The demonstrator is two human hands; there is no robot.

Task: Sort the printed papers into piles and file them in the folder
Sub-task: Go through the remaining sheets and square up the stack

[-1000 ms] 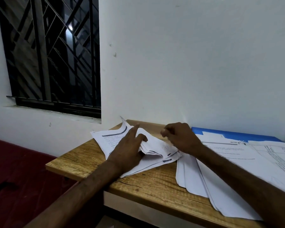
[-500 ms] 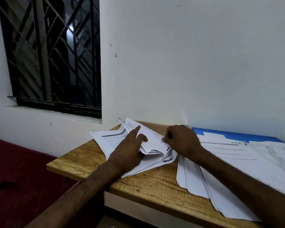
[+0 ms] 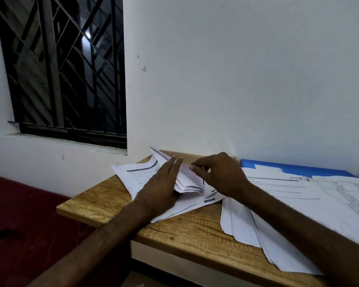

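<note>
A loose stack of printed papers (image 3: 139, 179) lies on the left part of the wooden table (image 3: 195, 230). My left hand (image 3: 162, 187) rests flat on this stack with straight fingers, next to a lifted fan of sheets (image 3: 187, 181). My right hand (image 3: 220, 175) has its fingers curled and pinches the edge of those lifted sheets. A second spread of papers (image 3: 294, 195) lies to the right under my right forearm. The blue folder (image 3: 298, 168) sits at the back against the wall, partly covered by papers.
A white wall (image 3: 236, 79) stands directly behind the table. A barred window (image 3: 66, 69) is at the upper left. Dark red floor (image 3: 19, 214) lies beyond the table's left edge. Some sheets hang over the table's front edge at the right.
The lifted sheets have folded further left and stand higher. My right hand has moved a little left along their edge. My left hand's fingers have straightened against the fan.
</note>
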